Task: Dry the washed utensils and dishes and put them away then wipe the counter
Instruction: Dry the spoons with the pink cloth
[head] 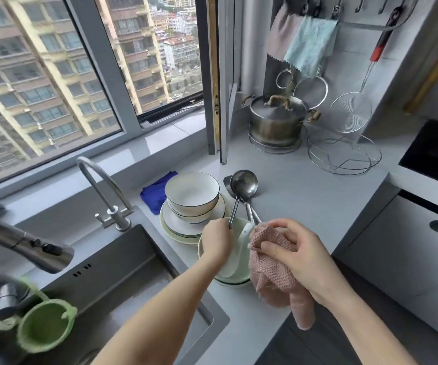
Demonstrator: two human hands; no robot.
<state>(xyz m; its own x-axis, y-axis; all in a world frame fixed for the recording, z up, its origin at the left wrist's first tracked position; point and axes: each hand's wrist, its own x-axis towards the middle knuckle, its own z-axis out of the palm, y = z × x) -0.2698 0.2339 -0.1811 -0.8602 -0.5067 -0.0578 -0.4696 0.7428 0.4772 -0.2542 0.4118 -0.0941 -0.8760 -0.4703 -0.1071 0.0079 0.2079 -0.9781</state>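
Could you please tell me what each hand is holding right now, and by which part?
Left hand grips a metal utensil by its lower handle; right hand pinches the pink cloth near its top edge.

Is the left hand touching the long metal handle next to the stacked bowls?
Touching. The head view shows the left hand with fingers curled round the lower end of the metal handle.

four cloths: pink cloth (273, 262), blue cloth (154, 196), two hanging cloths (310, 46). three strainers (310, 92), two taps (99, 185), one pot (275, 125).

The ladle handles (250, 213) end hidden under the pink cloth (273, 270) (green object (44, 325) blurred, cropped).
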